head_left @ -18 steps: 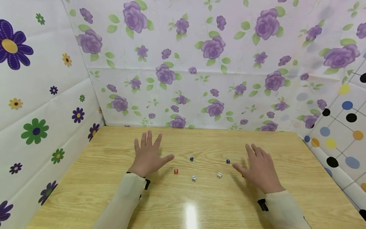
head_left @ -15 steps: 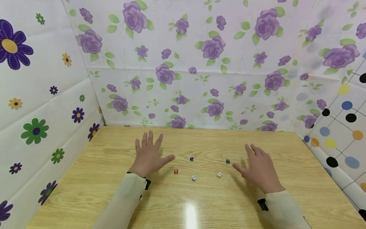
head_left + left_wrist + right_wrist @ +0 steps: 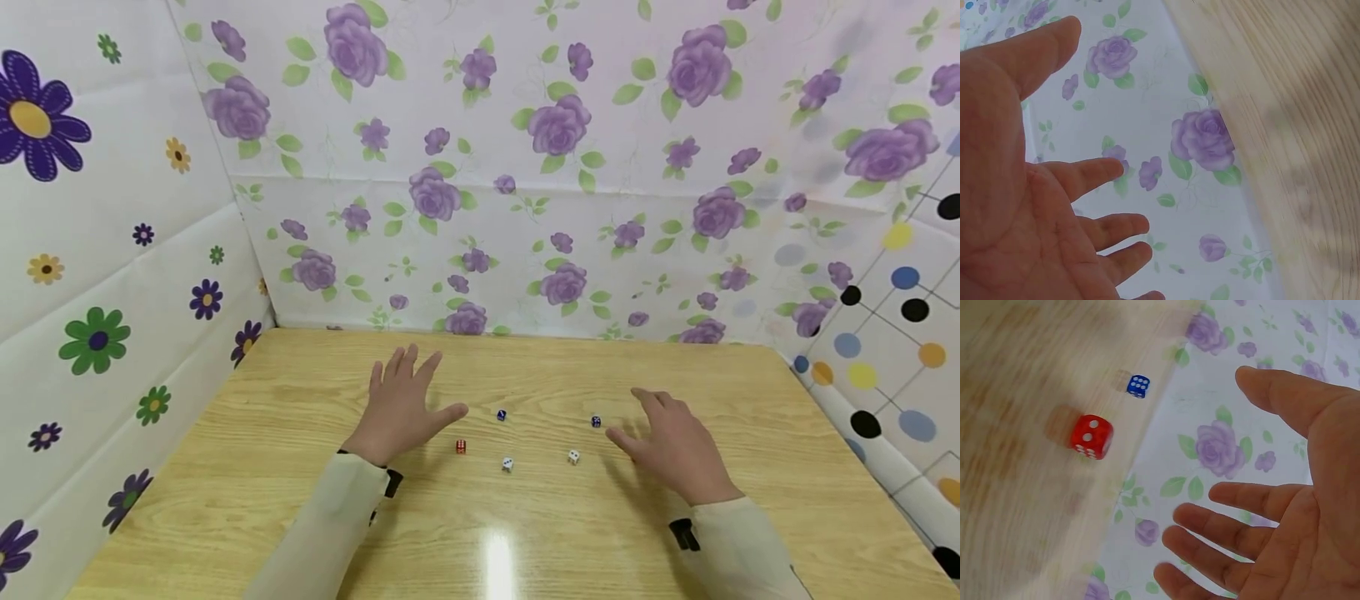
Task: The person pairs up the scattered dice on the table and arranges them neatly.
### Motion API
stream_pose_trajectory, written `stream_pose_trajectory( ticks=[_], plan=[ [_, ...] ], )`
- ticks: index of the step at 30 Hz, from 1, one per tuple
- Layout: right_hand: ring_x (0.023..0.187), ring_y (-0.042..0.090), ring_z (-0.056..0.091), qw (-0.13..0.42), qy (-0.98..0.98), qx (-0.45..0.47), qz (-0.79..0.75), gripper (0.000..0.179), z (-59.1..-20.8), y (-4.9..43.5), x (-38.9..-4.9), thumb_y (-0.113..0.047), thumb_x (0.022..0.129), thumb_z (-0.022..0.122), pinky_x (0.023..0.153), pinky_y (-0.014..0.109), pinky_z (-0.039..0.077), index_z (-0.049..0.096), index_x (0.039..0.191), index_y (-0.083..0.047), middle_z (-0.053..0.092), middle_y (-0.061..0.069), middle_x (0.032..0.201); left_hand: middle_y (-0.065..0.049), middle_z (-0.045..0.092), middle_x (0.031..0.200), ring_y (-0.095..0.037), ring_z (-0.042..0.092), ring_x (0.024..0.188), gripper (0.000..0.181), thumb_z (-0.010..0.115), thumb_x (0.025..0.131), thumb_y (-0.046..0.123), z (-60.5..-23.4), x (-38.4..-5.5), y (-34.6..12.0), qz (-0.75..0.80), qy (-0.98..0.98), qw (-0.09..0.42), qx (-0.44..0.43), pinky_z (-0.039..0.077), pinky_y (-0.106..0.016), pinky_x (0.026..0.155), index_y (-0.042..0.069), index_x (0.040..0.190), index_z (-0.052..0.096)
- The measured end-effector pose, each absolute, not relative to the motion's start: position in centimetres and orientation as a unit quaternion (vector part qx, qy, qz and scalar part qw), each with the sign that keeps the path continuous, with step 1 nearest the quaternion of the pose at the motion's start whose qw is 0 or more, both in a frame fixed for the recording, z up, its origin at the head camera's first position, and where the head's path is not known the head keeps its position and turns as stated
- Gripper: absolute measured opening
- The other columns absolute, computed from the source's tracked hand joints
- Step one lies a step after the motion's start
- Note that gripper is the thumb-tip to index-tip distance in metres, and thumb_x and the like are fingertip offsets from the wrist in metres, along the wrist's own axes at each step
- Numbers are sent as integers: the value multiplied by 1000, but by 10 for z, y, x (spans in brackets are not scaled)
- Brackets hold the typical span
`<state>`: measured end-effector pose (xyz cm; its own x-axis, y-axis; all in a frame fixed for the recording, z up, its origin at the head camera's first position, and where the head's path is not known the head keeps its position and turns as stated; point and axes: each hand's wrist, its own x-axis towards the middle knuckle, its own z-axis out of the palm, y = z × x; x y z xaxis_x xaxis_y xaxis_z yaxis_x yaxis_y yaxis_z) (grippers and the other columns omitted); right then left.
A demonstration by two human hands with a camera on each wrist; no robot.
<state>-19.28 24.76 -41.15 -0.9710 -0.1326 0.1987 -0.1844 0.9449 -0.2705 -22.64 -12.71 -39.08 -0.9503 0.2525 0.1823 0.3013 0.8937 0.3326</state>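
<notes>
My left hand (image 3: 397,408) hovers over the table's left half, fingers spread and holding nothing; its bare palm (image 3: 1035,231) shows in the left wrist view. Just right of its thumb lies a red die (image 3: 461,447), with a blue die (image 3: 502,415) farther back. Two white dice, one left (image 3: 507,465) and one right (image 3: 573,457), lie nearer the front. My right hand (image 3: 675,446) is also raised with relaxed fingers, its thumb close to another blue die (image 3: 596,422). In the right wrist view, a second red die (image 3: 1091,437) lies near this blue die; the hand hides it from the head view.
The wooden table (image 3: 262,467) meets a rose-patterned cloth (image 3: 495,242) at its back edge. A flower-printed cloth (image 3: 97,250) lines the left side, and a dotted cloth (image 3: 892,400) the right. Black wrist straps (image 3: 684,534) show at the sleeves.
My left hand has shifted slightly right. The right hand's fingers have drawn in a little toward the left, and the second red die has gone behind it in the head view. The other dice keep their places.
</notes>
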Motion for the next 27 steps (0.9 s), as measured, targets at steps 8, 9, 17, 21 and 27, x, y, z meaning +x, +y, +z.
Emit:
stream_pose_trajectory(
  ticks=[8, 9, 17, 21, 27],
  plan=[
    [65, 9, 57, 31, -976, 84, 199, 34, -397, 240, -191, -44, 88, 64, 60, 35, 48, 62, 101, -12, 62, -1, 83, -12, 42, 142, -34, 36, 132, 87, 40, 82, 77, -386, -223, -115, -226, -959, 66, -158, 31, -54, 105, 14, 143, 42],
    [61, 8, 55, 27, -975, 87, 202, 31, -395, 238, -191, -41, 89, 64, 59, 33, 47, 62, 99, -12, 62, -3, 81, -11, 45, 140, -33, 39, 130, 85, 41, 82, 76, -386, -223, -113, -231, -957, 63, -163, 34, -53, 103, 15, 141, 44],
    [65, 8, 51, 29, -973, 122, 196, 4, -393, 217, -190, -18, 89, 62, 59, 30, 43, 64, 93, -16, 59, -6, 79, 4, 63, 109, -13, 58, 99, 46, 59, 87, 55, -390, -212, -96, -265, -936, -17, -233, 48, -36, 84, 22, 119, 62],
    [66, 9, 50, 18, -972, 136, 190, 6, -400, 208, -190, -13, 89, 61, 59, 29, 42, 65, 92, -16, 59, -7, 78, 3, 65, 100, -8, 58, 86, 34, 64, 89, 41, -396, -208, -84, -246, -928, -48, -275, 48, -30, 75, 18, 113, 65],
    [68, 8, 51, 11, -974, 157, 164, 12, -411, 198, -191, -7, 85, 66, 60, 29, 44, 68, 95, -14, 60, -7, 79, 6, 65, 96, -4, 57, 80, 29, 66, 89, 29, -411, -204, -69, -230, -921, -80, -305, 49, -26, 71, 17, 115, 65]
  ],
)
